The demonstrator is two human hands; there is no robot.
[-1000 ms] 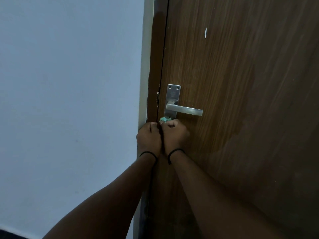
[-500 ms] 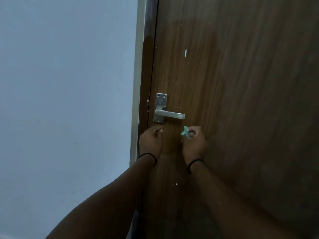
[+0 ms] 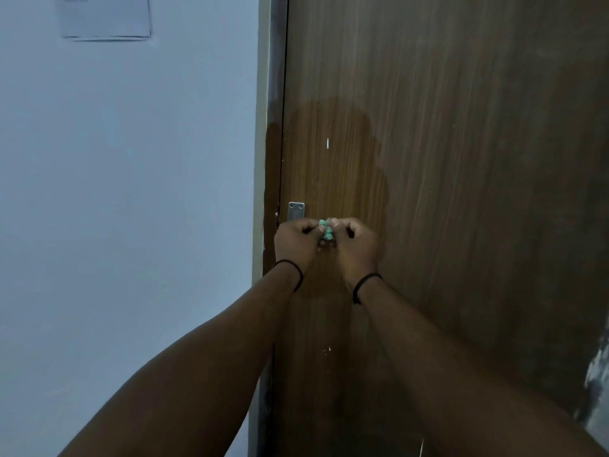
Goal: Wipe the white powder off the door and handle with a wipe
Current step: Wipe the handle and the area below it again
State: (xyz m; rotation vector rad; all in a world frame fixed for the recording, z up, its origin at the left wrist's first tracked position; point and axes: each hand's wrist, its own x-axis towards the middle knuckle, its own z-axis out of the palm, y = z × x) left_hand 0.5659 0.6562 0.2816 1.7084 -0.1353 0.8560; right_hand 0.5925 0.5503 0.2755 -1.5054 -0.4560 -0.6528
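In the head view, both hands meet in front of the door (image 3: 461, 192), just below the top of the handle plate (image 3: 296, 211). The left hand (image 3: 296, 240) and right hand (image 3: 354, 242) are curled nearly closed, fingertips pinching a small crumpled green wipe (image 3: 325, 229) between them; the lever itself is hidden behind the hands. A darker, damp-looking patch spreads on the door above and around the handle, and a white mark (image 3: 327, 143) sits inside it, with white specks (image 3: 327, 350) lower down between the forearms. The main risk, as I judge it, is that the wipe is balled so small that it covers little surface and may only smear powder instead of lifting it; it could also slip from the two-handed pinch if it is being unfolded. The specks lower down are easy to miss, and I cannot tell whether the hidden lever is clean.
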